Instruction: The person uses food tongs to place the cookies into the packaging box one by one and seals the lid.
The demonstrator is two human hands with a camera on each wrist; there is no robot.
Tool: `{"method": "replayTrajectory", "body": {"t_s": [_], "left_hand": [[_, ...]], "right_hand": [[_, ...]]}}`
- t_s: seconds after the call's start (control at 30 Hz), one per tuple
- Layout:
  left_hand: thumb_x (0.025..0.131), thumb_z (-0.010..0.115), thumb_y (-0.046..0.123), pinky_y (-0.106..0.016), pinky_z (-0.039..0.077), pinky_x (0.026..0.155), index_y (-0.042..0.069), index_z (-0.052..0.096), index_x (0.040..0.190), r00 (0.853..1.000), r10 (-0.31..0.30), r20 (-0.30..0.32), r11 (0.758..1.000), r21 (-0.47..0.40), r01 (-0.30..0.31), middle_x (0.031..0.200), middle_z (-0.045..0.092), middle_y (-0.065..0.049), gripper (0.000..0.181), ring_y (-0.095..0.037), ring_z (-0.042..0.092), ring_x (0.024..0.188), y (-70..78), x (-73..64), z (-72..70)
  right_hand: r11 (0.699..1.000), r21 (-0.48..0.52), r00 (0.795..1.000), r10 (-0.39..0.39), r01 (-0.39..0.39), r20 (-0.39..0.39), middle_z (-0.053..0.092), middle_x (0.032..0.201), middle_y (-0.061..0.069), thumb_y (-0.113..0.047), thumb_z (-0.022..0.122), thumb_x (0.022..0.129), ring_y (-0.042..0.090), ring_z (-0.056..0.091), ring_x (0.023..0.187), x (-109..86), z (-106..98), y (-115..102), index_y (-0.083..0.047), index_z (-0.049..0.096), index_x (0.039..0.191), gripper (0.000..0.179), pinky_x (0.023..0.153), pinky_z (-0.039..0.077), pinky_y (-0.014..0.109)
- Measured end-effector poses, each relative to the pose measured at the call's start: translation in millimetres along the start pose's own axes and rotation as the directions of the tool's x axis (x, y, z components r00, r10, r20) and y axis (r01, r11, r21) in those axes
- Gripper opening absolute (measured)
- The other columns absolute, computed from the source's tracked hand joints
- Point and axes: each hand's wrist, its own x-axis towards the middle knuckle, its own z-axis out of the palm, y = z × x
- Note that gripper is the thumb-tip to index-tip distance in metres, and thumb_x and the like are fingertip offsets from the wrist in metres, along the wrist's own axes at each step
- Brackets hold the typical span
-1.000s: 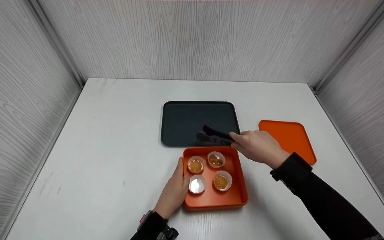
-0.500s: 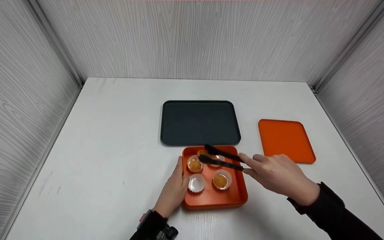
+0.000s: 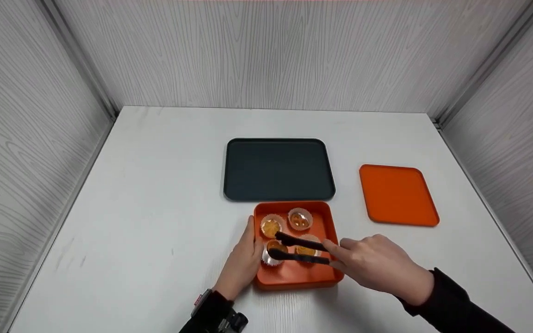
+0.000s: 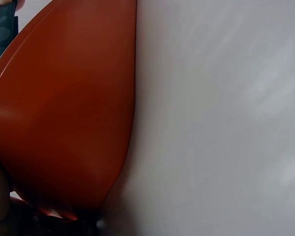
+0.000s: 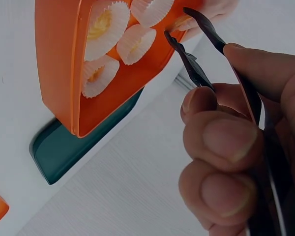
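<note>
Currently, right hand (image 3: pixel 380 266) gripping tongs (image 3: pixel 301 257) over orange box (image 3: pixel 296 276), left hand (image 3: pixel 241 264) holding its side

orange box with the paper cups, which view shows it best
Head: nearly all of the orange box shows, though the left hand and black tongs cover parts. Right wrist cuts it off at the top; left wrist shows mostly its outside.

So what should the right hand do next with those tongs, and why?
Probably the right hand should ease the black tongs slightly open: an orange piece shows between their tips, at the near-left paper cup, while the left hand holds the orange box.
</note>
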Motion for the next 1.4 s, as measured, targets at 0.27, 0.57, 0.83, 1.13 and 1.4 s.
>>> {"method": "replayTrajectory", "body": {"t_s": [0.27, 0.57, 0.83, 1.13, 1.4], "left_hand": [[0.11, 0.038, 0.022, -0.049, 0.021, 0.125, -0.003, 0.011, 0.162, 1.0, 0.001, 0.006, 1.0, -0.004, -0.001, 0.168, 0.02, -0.019, 0.063, -0.032, 0.022, 0.154, 0.8, -0.3, 0.0], [0.11, 0.037, 0.022, -0.048, 0.022, 0.125, -0.003, 0.011, 0.162, 1.0, 0.005, 0.002, 1.0, -0.012, -0.005, 0.168, 0.021, -0.019, 0.063, -0.03, 0.024, 0.154, 1.2, 0.8, 1.1], [0.11, 0.037, 0.022, -0.049, 0.021, 0.125, -0.003, 0.011, 0.162, 1.0, 0.004, 0.005, 1.0, -0.011, -0.004, 0.168, 0.019, -0.018, 0.063, -0.03, 0.022, 0.154, 0.5, 0.9, 1.3], [0.11, 0.036, 0.022, -0.048, 0.02, 0.125, -0.002, 0.011, 0.163, 1.0, -0.016, 0.008, 1.0, -0.015, 0.016, 0.169, 0.018, -0.017, 0.063, -0.029, 0.021, 0.154, 0.9, 0.0, 0.8], [0.11, 0.037, 0.023, -0.048, 0.02, 0.125, -0.001, 0.01, 0.163, 1.0, -0.023, 0.011, 0.999, -0.025, 0.023, 0.169, 0.019, -0.016, 0.064, -0.029, 0.021, 0.154, 1.5, -0.3, 0.4]], "right_hand": [[1.0, -0.027, 0.998, 0.004, -0.003, 0.063, 0.054, 0.065, -0.004, -0.03, 0.077, 0.092, 0.006, 0.026, 0.042, 7.7, 10.8, -0.5, -0.014, 0.07, 0.132, 0.044, 0.041, 0.025, 0.017], [0.991, -0.135, 0.999, -0.018, 0.023, 0.038, 0.041, 0.06, -0.004, -0.033, 0.076, 0.093, 0.008, 0.02, 0.041, 11.0, 21.2, -2.0, -0.013, 0.065, 0.138, 0.05, 0.042, 0.016, 0.02], [0.989, -0.15, 1.0, -0.008, 0.012, 0.025, 0.042, 0.061, -0.003, -0.034, 0.078, 0.091, 0.01, 0.022, 0.041, 13.3, 24.5, -3.8, -0.013, 0.063, 0.136, 0.052, 0.041, 0.019, 0.021], [0.994, -0.111, 0.999, 0.019, -0.013, 0.051, 0.044, 0.062, -0.003, -0.038, 0.079, 0.089, 0.009, 0.022, 0.04, 14.1, 24.1, -2.8, -0.015, 0.064, 0.138, 0.056, 0.041, 0.021, 0.02], [0.999, -0.039, 0.997, 0.039, -0.037, 0.07, 0.045, 0.063, -0.005, -0.037, 0.078, 0.09, 0.007, 0.026, 0.042, 12.8, 20.0, -0.5, -0.015, 0.067, 0.137, 0.053, 0.042, 0.025, 0.019]]}}
